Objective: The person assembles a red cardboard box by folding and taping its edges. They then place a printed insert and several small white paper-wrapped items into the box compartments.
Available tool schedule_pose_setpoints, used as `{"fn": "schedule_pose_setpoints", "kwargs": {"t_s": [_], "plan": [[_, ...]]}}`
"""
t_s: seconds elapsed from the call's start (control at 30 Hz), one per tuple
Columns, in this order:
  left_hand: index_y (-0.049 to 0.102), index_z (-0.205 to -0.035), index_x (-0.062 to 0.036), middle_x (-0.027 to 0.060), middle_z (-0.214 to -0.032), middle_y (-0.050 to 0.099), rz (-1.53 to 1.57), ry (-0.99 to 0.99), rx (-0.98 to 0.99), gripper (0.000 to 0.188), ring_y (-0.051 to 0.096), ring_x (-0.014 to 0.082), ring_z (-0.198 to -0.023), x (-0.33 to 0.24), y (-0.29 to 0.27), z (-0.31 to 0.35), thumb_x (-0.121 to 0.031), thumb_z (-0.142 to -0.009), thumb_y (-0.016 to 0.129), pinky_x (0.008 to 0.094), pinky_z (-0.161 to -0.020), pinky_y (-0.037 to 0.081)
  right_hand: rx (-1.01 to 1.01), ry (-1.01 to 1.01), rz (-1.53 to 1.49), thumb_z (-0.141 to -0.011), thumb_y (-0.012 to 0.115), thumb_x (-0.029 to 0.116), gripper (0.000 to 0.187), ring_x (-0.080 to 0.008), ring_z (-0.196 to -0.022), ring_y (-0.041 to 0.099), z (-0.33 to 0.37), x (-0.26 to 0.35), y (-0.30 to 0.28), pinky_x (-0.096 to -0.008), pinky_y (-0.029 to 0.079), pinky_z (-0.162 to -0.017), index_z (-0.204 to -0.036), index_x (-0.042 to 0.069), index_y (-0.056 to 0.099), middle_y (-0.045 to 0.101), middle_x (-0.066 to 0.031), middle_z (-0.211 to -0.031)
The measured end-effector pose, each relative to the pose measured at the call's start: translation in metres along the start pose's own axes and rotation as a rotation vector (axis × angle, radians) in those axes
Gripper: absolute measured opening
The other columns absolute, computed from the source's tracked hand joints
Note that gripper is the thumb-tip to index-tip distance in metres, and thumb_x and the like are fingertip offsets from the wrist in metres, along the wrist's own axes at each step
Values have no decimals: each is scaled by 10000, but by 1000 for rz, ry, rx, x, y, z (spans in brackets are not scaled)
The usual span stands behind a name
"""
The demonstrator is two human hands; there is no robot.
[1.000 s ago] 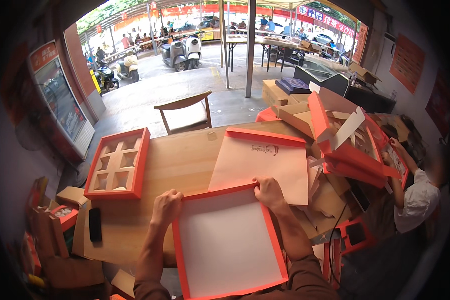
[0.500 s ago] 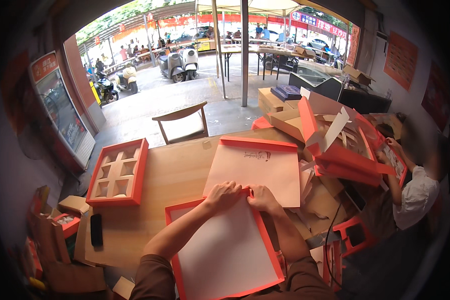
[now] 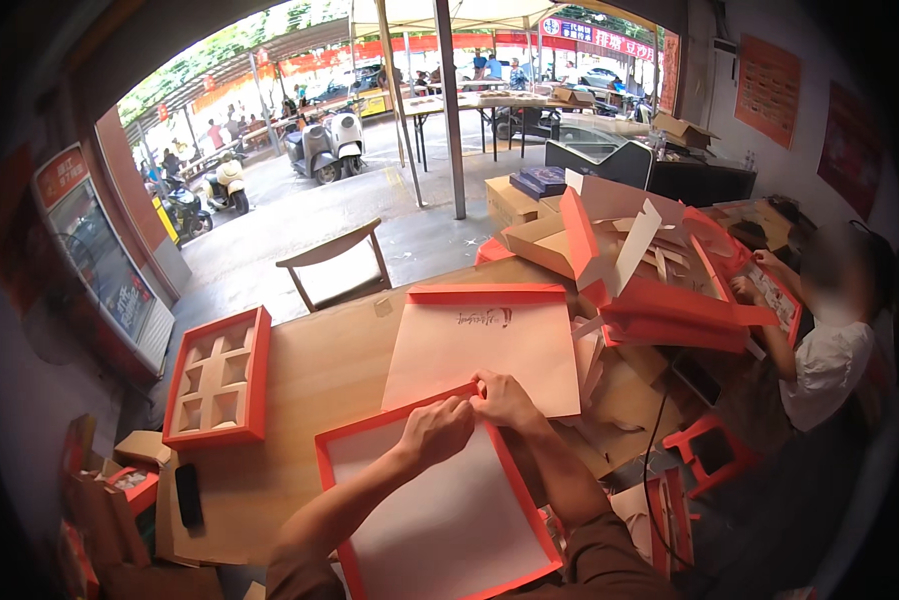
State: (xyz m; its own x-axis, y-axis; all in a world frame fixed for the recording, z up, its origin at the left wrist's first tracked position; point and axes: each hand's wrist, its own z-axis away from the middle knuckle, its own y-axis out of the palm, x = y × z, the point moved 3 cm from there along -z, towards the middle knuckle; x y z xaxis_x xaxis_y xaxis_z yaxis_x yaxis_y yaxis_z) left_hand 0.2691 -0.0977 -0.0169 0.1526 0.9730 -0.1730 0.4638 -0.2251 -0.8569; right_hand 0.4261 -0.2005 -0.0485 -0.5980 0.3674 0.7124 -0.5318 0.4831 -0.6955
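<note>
I look down at a shallow red tray (image 3: 420, 525), its pale inside facing up, at the near middle, right in front of me. My two hands meet at its far right corner. The fingers of my right hand (image 3: 507, 402) are bent and closed narrow on the red rim there. My left hand (image 3: 436, 432) crosses over the inside of the tray, its fingers curled beside the right ones at that same corner; their tips are hidden, so I cannot tell how firmly they grip. Just beyond, on the brown surface (image 3: 320, 365), lies a pink sheet (image 3: 475, 360) with a red strip along its far edge, partly covered in my view by the tray's far corner and my right hand. Well to the left stands a red box (image 3: 218, 378) with six pale compartments, and nearer, by the left edge of the surface, is a black phone (image 3: 189, 496). To the right is a jumbled heap of red cartons (image 3: 685, 325) and pale card strips. Past it, at the far right, a seated person in a white top (image 3: 825, 370) has both hands at another red box. A red stool (image 3: 712, 452) stands near that person. Beyond the surface are a wooden chair (image 3: 335, 250) and, farther out in daylight, parked scooters (image 3: 325, 148).
</note>
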Motion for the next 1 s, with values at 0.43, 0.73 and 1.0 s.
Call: {"fn": "schedule_pose_setpoints", "kwargs": {"t_s": [0.43,0.73,1.0], "plan": [[660,-1104,-63,26,-811,642,1591,-1023,-149,122,591,119,-590,-35,-2,-18,-85,-1055,551,275,-524,480,-119,3,-726,-954,533,40,363,-164,-821,717,18,42,-12,-324,604,-744,-1283,-40,666,760,-105,-952],[741,-1166,44,77,-742,684,1199,-817,-160,256,655,160,-576,-37,-11,-6,-85,-1036,562,335,-508,530,-261,-145,-548,-923,566,63,382,-143,-774,730,25,54,-10,-323,611,-727,-1257,-27,728,775,-114,-925],[744,-1048,30,76,-786,709,1206,-918,-188,229,649,146,-592,-14,-2,-4,-83,-1059,545,312,-526,531,-253,-156,-543,-951,540,79,399,-155,-764,735,29,62,-11,-336,611,-721,-1295,-24,715,787,-136,-937]]}}
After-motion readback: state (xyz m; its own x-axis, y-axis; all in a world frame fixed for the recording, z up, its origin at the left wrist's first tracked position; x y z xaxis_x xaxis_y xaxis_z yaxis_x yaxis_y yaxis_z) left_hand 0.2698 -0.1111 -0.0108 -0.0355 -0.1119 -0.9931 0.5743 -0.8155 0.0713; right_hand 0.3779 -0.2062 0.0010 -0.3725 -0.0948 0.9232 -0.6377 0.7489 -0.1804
